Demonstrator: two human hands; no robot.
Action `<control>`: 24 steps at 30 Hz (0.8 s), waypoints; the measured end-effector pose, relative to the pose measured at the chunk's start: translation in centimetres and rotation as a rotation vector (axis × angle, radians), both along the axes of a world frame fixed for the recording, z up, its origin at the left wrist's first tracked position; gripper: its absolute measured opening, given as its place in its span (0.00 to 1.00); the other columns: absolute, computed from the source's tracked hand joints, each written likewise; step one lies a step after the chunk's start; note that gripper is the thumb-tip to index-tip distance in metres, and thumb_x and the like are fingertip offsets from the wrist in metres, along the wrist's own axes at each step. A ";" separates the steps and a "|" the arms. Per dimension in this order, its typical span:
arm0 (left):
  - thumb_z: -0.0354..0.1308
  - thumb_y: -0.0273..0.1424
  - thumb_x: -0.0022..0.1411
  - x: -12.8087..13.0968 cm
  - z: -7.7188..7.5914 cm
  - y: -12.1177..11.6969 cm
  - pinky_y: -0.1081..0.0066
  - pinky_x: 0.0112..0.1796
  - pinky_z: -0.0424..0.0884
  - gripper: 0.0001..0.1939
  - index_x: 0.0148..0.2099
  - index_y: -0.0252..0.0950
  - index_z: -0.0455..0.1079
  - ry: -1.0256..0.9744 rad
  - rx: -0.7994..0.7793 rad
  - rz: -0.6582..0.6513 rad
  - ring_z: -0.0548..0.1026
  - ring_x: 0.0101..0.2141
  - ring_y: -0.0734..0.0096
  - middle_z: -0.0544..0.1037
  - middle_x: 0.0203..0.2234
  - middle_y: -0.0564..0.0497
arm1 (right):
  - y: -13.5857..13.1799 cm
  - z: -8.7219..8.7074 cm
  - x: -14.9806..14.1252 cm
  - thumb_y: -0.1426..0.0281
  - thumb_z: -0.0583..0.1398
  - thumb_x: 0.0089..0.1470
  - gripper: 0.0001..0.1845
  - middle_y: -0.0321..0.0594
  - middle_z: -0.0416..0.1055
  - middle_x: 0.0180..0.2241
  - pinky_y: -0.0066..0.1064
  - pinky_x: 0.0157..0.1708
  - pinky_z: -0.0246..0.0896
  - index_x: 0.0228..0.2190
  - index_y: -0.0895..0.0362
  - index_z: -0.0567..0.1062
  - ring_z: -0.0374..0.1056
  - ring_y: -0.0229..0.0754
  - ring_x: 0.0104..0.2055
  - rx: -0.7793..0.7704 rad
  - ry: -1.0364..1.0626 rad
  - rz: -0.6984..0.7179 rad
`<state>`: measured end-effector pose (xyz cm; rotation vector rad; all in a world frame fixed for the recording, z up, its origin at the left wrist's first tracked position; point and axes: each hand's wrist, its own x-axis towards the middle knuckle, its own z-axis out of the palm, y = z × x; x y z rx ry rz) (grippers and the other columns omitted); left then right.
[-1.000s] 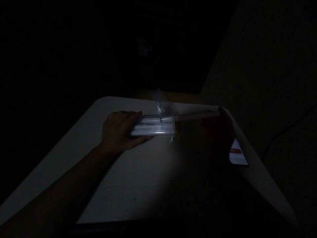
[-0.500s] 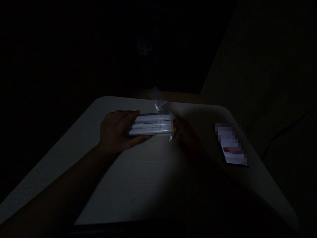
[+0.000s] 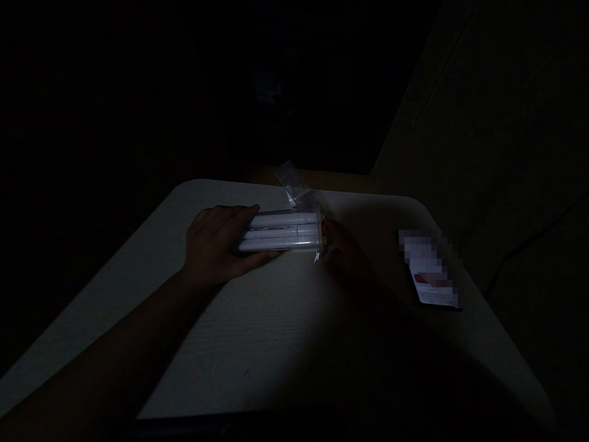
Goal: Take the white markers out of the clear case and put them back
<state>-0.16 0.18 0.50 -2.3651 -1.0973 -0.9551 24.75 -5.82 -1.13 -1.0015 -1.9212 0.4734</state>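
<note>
A clear plastic case of white-barrelled markers (image 3: 285, 231) lies on its side on the table. My left hand (image 3: 214, 245) is closed around its left end, thumb on the near side and fingers on the far side. Its transparent flap (image 3: 294, 184) stands open at the far right corner. Red and yellow marker ends (image 3: 324, 233) show at the open right end. Close by them, in deep shadow, is my right hand (image 3: 347, 252); its fingertips are too dark to show whether they grip a marker.
A lit phone (image 3: 427, 270), its screen partly pixelated, lies at the right side of the pale table (image 3: 257, 325). A dark edge (image 3: 221, 425) runs along the near side. A cable (image 3: 519, 245) hangs by the wall at the right. Beyond the table everything is very dark.
My left hand and the marker case stay where they were. My right hand has shifted very slightly at the open end.
</note>
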 end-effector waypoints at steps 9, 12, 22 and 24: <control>0.60 0.49 0.46 0.4 -0.1 -0.2 0.60 0.42 0.64 0.37 0.54 0.36 0.57 -0.029 0.010 -0.040 0.70 0.41 0.59 0.71 0.43 0.45 | 1.3 -0.5 -0.8 0.49 0.56 0.47 0.34 0.37 0.55 0.59 0.43 0.59 0.46 0.53 0.49 0.61 0.51 0.45 0.61 -0.389 0.591 -0.060; 0.61 0.48 0.45 0.8 -0.1 -0.6 0.63 0.40 0.65 0.37 0.54 0.36 0.57 -0.107 -0.017 -0.067 0.70 0.41 0.60 0.71 0.42 0.45 | 2.1 0.1 -1.2 0.47 0.54 0.45 0.30 0.41 0.68 0.49 0.43 0.47 0.64 0.46 0.52 0.69 0.67 0.48 0.48 -0.509 0.711 -0.007; 0.54 0.48 0.53 1.7 -0.7 -1.5 0.62 0.43 0.66 0.33 0.56 0.37 0.52 -0.446 -0.480 -0.282 0.66 0.45 0.59 0.65 0.48 0.43 | 2.4 5.8 -1.0 0.59 0.64 0.40 0.18 0.37 0.74 0.39 0.42 0.45 0.66 0.36 0.52 0.76 0.70 0.46 0.43 -0.271 0.490 -0.105; 0.51 0.45 0.56 1.7 -1.0 -1.3 0.61 0.45 0.64 0.32 0.58 0.36 0.49 -0.479 -0.587 -0.348 0.65 0.46 0.59 0.63 0.48 0.42 | 3.0 6.6 -1.2 0.56 0.55 0.49 0.19 0.40 0.74 0.40 0.42 0.43 0.67 0.38 0.53 0.74 0.71 0.45 0.43 -0.286 0.517 -0.037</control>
